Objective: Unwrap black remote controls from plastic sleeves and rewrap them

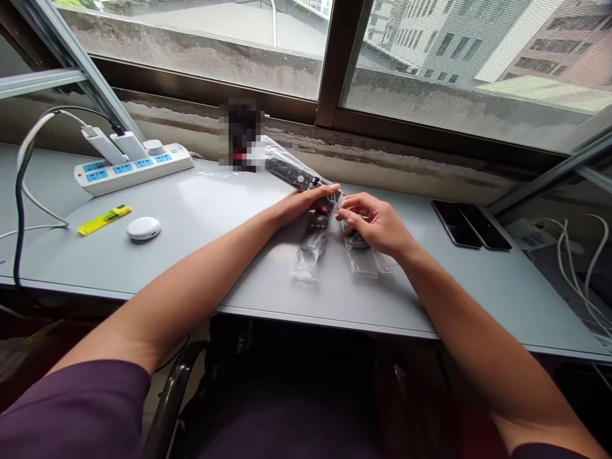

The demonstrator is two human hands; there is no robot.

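My left hand [302, 203] is closed around a black remote control [285, 172], which is inside a clear plastic bag [272, 148]. The held remote slants up and away to the left above the table. At the near end of that bag, the fingertips of my right hand [377, 222] pinch the plastic. A second bagged remote control [313, 241] lies on the table just below my left hand. Partly covered by my right hand is another bagged remote control [361, 258].
On the grey table [229, 255], a white power strip [138, 175] with plugs and cables stands at the left. Nearer lie a yellow packet [104, 220] and a white rounded case [144, 228]. Two dark phones [471, 224] rest at the right. A pixelated dark item [243, 135] stands by the window.
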